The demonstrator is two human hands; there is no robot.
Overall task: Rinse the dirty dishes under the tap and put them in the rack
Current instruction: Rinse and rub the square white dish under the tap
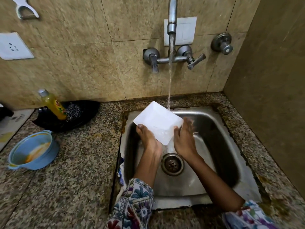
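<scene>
Here, in the middle of the frame, the left hand [149, 138] and right hand [184, 138] both hold a white dish [156, 120] over the sink [214, 129], its far edge under water from the tap [172, 17]. A dirty blue bowl [33, 149] sits lower left.

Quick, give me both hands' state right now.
Left hand: closed on the white rectangular dish, gripping its near-left edge over the sink.
Right hand: closed on the same dish's right edge.
</scene>
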